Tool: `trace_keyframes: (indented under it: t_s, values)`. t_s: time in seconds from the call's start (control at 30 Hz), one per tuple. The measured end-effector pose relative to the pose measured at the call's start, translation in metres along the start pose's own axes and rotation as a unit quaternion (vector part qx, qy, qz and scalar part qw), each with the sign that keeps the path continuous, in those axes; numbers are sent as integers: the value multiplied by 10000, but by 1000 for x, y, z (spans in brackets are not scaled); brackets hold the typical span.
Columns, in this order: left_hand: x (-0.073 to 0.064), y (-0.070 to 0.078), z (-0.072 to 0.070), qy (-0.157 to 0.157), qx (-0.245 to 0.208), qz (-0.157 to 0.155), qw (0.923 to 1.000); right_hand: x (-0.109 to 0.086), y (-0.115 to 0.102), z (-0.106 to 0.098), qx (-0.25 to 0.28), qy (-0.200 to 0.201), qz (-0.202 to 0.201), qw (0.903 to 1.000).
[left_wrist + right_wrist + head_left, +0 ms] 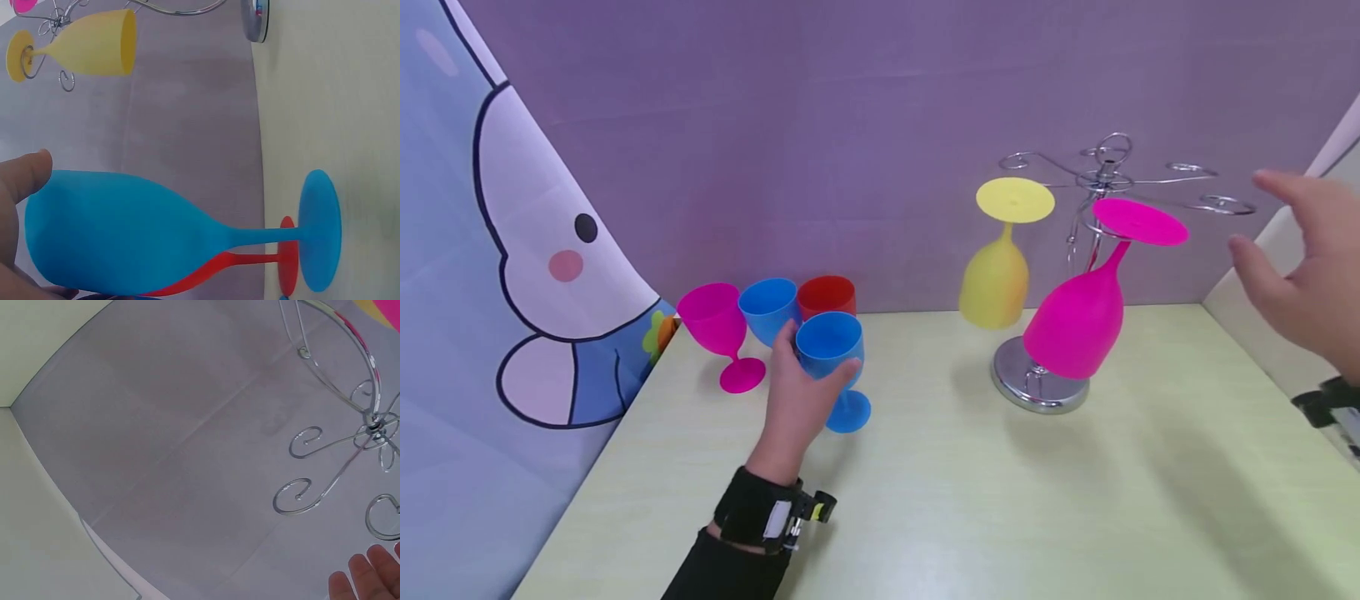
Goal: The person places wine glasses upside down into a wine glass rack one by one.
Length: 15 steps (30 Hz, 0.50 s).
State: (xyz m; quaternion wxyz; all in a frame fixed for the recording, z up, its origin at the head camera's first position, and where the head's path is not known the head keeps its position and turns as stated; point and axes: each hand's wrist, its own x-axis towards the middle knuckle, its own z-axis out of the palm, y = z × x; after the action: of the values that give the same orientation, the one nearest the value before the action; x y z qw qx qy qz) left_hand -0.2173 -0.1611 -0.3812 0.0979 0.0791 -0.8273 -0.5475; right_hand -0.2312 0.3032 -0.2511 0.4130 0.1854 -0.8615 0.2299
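Note:
My left hand [801, 383] holds a blue plastic goblet [831, 340] around its bowl, thumb on the near side; the goblet is upright. Whether its foot touches the table cannot be told. Just behind stand a second blue goblet [769, 307], a red goblet [827, 293] and, further left, a pink goblet [711, 321]. On a chrome glass rack [1105, 179], a yellow goblet [996, 283] and another pink goblet [1078, 321] hang upside down by their feet, the pink one tilted. My right hand [1311, 267] is beside the rack's right arms, fingers apart, holding nothing.
The rack's round chrome base [1041, 396] stands on the pale table [940, 500]. Curled wire arms [294, 497] stick out from its top. A purple cloth [850, 150] hangs behind, and a cartoon-printed cloth [550, 350] covers the left side.

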Motion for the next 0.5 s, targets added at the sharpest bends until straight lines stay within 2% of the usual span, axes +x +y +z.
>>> trace_keyframes:
  t_s: [0.1, 0.17, 0.33, 0.5]
  values:
    - [2, -3, 1, -17, -31, -104, 9999, 3, 3, 0, -257, -368, 56, 9990]
    - [3, -5, 2, -30, -55, -117, 9999, 4, 5, 1, -326, -479, 47, 9983]
    - [5, -7, 3, -43, -95, -35, 9999, 7, 6, 5, -249, -517, -87, 9983]
    - [4, -6, 2, -66, -67, -35, 9999, 8, 5, 7, -472, -744, 84, 9961]
